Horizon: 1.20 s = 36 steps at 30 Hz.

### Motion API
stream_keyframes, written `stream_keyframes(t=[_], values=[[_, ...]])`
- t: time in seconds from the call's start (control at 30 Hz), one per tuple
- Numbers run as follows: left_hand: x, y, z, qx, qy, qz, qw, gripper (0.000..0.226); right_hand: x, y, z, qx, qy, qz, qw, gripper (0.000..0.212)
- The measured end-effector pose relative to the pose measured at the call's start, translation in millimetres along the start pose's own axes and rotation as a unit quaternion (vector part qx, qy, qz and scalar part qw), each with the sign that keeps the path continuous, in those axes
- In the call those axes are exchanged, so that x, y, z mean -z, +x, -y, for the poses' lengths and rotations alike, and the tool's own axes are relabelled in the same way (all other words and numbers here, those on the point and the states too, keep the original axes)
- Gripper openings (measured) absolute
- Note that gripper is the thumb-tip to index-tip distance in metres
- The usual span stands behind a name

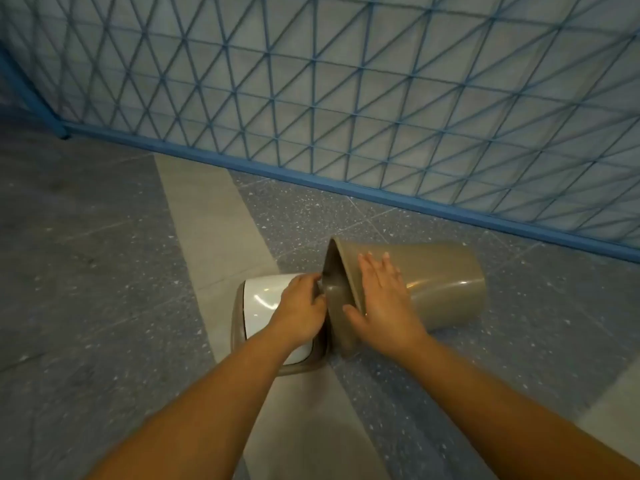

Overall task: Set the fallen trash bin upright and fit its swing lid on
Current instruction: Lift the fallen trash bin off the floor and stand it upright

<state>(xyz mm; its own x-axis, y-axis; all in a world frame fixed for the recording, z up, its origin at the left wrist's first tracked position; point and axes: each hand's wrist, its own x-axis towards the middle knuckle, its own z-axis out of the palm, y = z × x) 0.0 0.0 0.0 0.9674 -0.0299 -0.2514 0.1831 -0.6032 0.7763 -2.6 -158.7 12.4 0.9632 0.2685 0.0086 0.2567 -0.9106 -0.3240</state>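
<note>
Two floor finishes meet underfoot: dark grey speckled tiles (346,216) and a pale beige band (207,216) that runs diagonally from the far side toward the camera. A blue wire-grid fence (346,81) with a solid blue bottom rail closes off the far side, and a frosted grey panel sits behind its mesh.

The trash bin (440,282) lies on its side on the speckled tiles near the fence rail, with its open mouth facing left and its closed base pointing right. The body is smooth taupe plastic, tapered, with a raised band around the rim and a soft highlight along the upper wall. The swing lid (259,299) lies on the floor just left of the bin mouth, partly on the beige band. It consists of a taupe frame and a glossy white flap.

The left hand (301,313) reaches over the lid, fingers curled onto the near edge of the bin rim. The right hand (381,299) lies flat and spread on the outer wall just behind the rim, thumb at the rim's lower part
</note>
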Motion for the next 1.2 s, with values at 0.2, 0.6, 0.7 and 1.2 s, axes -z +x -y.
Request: stream_keyframes(t=[0.2, 0.6, 0.7, 1.2], values=[[-15.9, 0.9, 11.5, 0.019, -0.039, 0.010, 0.999, 0.041, -25.8, -1.9, -4.4, -0.029, -0.015, 0.020, 0.999, 0.086], [-33.1, 3.3, 9.8, 0.037, -0.023, 0.059, 0.997, 0.049, -35.6, -4.6, 0.8, -0.056, 0.093, -0.055, 0.993, 0.078], [-38.2, 1.4, 6.6, 0.042, -0.038, 0.065, 0.996, 0.046, -26.2, -2.4, -2.4, -0.067, 0.121, -0.072, 0.988, 0.075], [-52.7, 5.9, -9.4, 0.119, -0.211, 0.016, 0.970, 0.044, 28.5, -9.9, -6.3, -0.126, 0.321, -0.177, 0.922, 0.064]])
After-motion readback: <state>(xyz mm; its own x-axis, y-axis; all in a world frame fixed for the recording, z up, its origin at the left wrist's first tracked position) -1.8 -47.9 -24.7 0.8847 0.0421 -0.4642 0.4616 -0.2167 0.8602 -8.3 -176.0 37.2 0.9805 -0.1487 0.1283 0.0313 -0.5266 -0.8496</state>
